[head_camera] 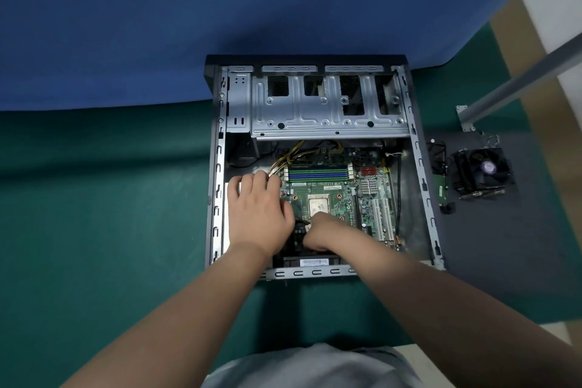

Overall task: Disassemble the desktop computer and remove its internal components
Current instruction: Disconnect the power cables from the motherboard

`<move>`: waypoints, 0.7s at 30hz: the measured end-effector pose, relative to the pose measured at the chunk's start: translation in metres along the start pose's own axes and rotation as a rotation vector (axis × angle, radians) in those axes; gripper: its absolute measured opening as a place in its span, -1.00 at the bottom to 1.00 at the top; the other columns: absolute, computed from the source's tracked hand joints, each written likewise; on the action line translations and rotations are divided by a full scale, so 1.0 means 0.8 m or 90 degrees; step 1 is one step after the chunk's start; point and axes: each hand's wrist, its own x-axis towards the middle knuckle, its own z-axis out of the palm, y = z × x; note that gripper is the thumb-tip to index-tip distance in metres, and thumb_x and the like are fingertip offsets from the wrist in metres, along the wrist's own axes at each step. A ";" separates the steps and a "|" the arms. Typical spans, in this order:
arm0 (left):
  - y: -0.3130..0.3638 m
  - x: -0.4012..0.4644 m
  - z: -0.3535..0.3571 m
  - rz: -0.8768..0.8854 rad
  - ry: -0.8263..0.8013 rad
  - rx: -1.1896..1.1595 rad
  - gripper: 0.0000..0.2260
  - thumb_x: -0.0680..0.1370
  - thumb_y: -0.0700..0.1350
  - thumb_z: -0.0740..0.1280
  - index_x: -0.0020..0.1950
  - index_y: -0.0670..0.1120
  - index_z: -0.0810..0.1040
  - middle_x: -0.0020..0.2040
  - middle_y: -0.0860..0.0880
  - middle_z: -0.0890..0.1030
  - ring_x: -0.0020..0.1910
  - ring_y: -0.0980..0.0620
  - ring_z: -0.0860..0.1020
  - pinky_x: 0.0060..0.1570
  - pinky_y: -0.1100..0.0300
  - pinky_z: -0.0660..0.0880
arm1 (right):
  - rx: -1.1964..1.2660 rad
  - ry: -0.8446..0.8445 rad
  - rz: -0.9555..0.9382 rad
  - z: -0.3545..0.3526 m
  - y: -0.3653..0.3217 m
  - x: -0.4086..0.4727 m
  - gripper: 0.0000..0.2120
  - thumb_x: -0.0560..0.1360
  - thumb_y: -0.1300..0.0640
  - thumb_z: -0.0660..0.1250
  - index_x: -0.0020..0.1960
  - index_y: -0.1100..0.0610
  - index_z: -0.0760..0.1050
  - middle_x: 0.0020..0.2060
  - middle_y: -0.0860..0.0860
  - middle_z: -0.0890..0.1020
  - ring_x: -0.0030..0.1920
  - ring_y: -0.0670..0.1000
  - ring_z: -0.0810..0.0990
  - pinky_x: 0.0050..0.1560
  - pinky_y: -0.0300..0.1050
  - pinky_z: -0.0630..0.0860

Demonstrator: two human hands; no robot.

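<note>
An open desktop case [217, 167] lies flat on the green table, side panel off. Its green motherboard [346, 198] shows a bare CPU [318, 203], blue and green memory slots [318, 172] and white expansion slots [382, 217]. My left hand [256, 213] lies inside the case at the board's left edge, fingers curled down by the yellow and black cable bundle [283, 161]; what they hold is hidden. My right hand [327, 231] is curled just below the CPU, pinching a small dark connector or cable [300, 225] over a black part near the case's front edge.
A removed heatsink with fan [482, 170] sits on a dark mat right of the case, beside a green circuit board [441, 189]. A silver drive cage [327, 104] spans the far end of the case. A grey metal bar [519, 82] slants across the upper right.
</note>
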 end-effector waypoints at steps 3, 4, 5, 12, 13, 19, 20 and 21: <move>0.001 0.000 -0.001 -0.003 0.005 -0.003 -0.68 0.38 0.00 0.06 -0.08 -0.09 0.51 -0.12 -0.07 0.49 -0.07 -0.11 0.42 0.18 -0.05 0.30 | -0.098 0.158 -0.049 -0.004 0.011 -0.018 -0.91 0.46 0.14 0.31 -0.10 0.09 0.40 -0.34 -0.03 0.43 -0.24 0.05 0.46 -0.10 -0.12 0.35; 0.001 -0.001 -0.001 -0.003 0.004 -0.003 -0.68 0.38 0.01 0.06 -0.08 -0.09 0.51 -0.12 -0.07 0.49 -0.07 -0.11 0.42 0.18 -0.05 0.30 | -0.117 0.219 -0.073 -0.007 0.015 -0.024 -0.94 0.46 0.15 0.32 -0.10 0.09 0.45 -0.34 -0.03 0.44 -0.23 0.06 0.47 -0.11 -0.11 0.33; 0.001 -0.001 -0.001 -0.003 0.002 -0.002 -0.68 0.38 0.01 0.06 -0.07 -0.09 0.51 -0.11 -0.07 0.49 -0.07 -0.11 0.43 0.18 -0.05 0.29 | -0.114 0.263 -0.097 -0.009 0.020 -0.029 -0.96 0.46 0.16 0.33 -0.09 0.10 0.50 -0.31 -0.02 0.50 -0.20 0.07 0.50 -0.09 -0.10 0.34; 0.000 -0.001 -0.002 -0.007 -0.007 -0.002 -0.79 0.40 -0.02 0.20 -0.07 -0.08 0.50 -0.12 -0.05 0.49 -0.06 -0.10 0.43 0.19 -0.05 0.30 | -0.054 0.417 -0.265 -0.020 0.083 -0.050 -0.82 0.49 0.07 0.37 0.08 0.04 0.57 0.03 -0.06 0.50 0.13 0.00 0.39 0.23 -0.07 0.30; 0.000 -0.001 -0.002 -0.007 -0.007 -0.002 -0.80 0.40 -0.03 0.22 -0.07 -0.08 0.50 -0.12 -0.05 0.49 -0.06 -0.10 0.43 0.19 -0.05 0.30 | -0.057 0.416 -0.273 -0.021 0.091 -0.053 -0.80 0.50 0.04 0.36 0.11 0.03 0.56 0.05 -0.07 0.49 0.15 -0.01 0.38 0.25 -0.07 0.30; -0.001 -0.002 -0.002 0.001 -0.002 0.001 -0.78 0.41 -0.01 0.20 -0.06 -0.08 0.51 -0.12 -0.04 0.50 -0.06 -0.09 0.44 0.17 -0.02 0.27 | -0.004 0.480 -0.279 -0.028 0.128 -0.072 -0.79 0.53 0.05 0.31 0.14 0.03 0.58 0.08 -0.06 0.55 0.21 0.00 0.39 0.30 -0.06 0.24; -0.001 -0.002 -0.003 0.005 -0.003 -0.001 -0.77 0.41 -0.01 0.19 -0.05 -0.08 0.51 -0.12 -0.05 0.50 -0.06 -0.09 0.44 0.17 -0.02 0.26 | -0.009 0.534 -0.282 -0.031 0.134 -0.075 -0.81 0.53 0.09 0.30 0.12 0.06 0.59 0.05 -0.04 0.55 0.21 0.02 0.39 0.30 -0.06 0.23; -0.001 -0.003 -0.003 0.010 -0.003 0.000 -0.77 0.41 -0.01 0.19 -0.04 -0.09 0.51 -0.10 -0.05 0.50 -0.05 -0.10 0.44 0.18 -0.02 0.26 | -0.011 0.589 -0.279 -0.034 0.141 -0.078 -0.81 0.52 0.14 0.31 0.10 0.09 0.59 0.04 -0.01 0.54 0.20 0.05 0.40 0.30 -0.03 0.25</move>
